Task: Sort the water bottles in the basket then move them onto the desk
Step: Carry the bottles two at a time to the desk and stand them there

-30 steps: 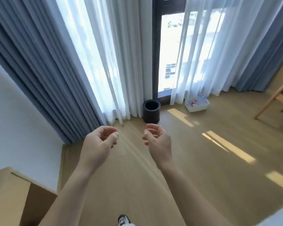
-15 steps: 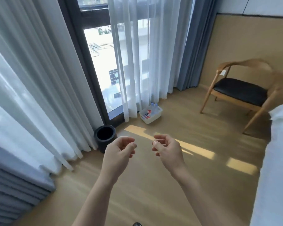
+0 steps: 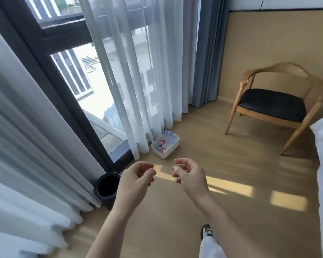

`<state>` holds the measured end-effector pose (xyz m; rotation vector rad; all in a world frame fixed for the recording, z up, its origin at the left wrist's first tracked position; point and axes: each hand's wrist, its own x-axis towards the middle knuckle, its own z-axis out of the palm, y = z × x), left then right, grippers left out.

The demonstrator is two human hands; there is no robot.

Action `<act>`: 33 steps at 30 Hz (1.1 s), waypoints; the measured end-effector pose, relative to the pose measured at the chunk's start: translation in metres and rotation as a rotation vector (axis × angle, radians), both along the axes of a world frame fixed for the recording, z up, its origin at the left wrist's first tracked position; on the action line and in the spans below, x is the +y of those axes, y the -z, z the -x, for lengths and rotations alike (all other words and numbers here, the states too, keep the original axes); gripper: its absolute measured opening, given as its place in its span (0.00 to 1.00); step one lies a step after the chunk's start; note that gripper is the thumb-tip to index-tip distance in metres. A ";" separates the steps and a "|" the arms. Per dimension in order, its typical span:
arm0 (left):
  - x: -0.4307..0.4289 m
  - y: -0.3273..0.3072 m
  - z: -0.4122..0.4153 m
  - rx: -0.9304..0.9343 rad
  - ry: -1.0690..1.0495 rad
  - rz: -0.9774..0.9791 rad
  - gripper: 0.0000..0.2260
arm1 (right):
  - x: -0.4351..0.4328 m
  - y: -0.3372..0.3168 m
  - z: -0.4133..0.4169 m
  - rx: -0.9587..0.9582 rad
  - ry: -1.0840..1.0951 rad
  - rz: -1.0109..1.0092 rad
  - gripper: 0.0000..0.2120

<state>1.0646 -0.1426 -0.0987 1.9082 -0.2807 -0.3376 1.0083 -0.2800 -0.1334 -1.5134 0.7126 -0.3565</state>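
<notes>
- While both arms reach forward, the left hand (image 3: 136,180) and right hand (image 3: 189,175) hang half-curled and empty, each grip loose.
- White basket (image 3: 166,146) with water bottles (image 3: 168,135) sits on the floor (image 3: 231,164), touching the sheer curtain (image 3: 142,81).
- Black bin (image 3: 107,187) stands nearer left; wooden chair (image 3: 272,103) far right.

Basket (image 3: 172,148) on floor (image 3: 231,164) against curtain (image 3: 138,90), bottles (image 3: 168,135) inside; bin (image 3: 108,187) to its left, chair (image 3: 276,105) to its right.

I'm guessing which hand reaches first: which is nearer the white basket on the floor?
Right hand, slightly; it hangs just below the basket. The left hand hangs lower-left of it. Neither touches it.
</notes>
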 end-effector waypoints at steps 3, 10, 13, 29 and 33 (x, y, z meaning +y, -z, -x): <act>-0.031 0.002 -0.045 -0.027 -0.058 -0.017 0.05 | -0.032 0.006 -0.053 -0.025 -0.057 -0.043 0.08; -0.135 -0.008 -0.134 0.032 -0.152 -0.027 0.05 | -0.144 -0.001 -0.159 -0.048 -0.121 -0.086 0.07; -0.177 -0.008 -0.166 0.039 -0.158 -0.022 0.05 | -0.188 -0.004 -0.192 -0.061 -0.125 -0.094 0.08; -0.299 0.053 -0.446 0.175 -0.050 0.014 0.09 | -0.314 0.055 -0.437 0.129 0.091 -0.081 0.07; -0.329 0.047 -0.537 0.200 0.040 -0.048 0.04 | -0.334 0.044 -0.516 0.137 0.184 -0.108 0.09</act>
